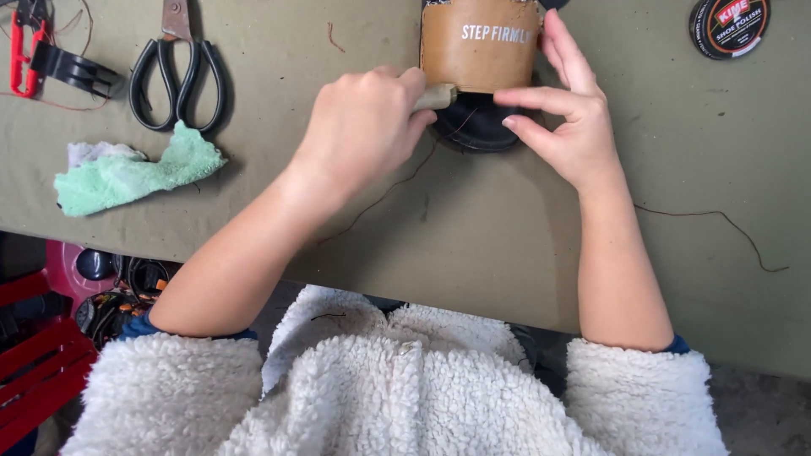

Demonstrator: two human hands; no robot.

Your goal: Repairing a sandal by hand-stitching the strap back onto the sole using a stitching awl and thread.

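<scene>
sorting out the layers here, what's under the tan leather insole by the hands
A dark shoe lies under the tan leather insole; only its rounded end shows. The left hand holds a wooden tool handle there, its tip hidden. The right hand steadies the insole.

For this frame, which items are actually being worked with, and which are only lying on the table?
In use:
- left hand, gripping a wooden-handled tool
- right hand, steadying the tan insole
- dark shoe beneath the insole
- brown thread trailing from the shoe

Lying about:
- scissors
- green cloth
- round polish tin
- red-and-black tool
</scene>
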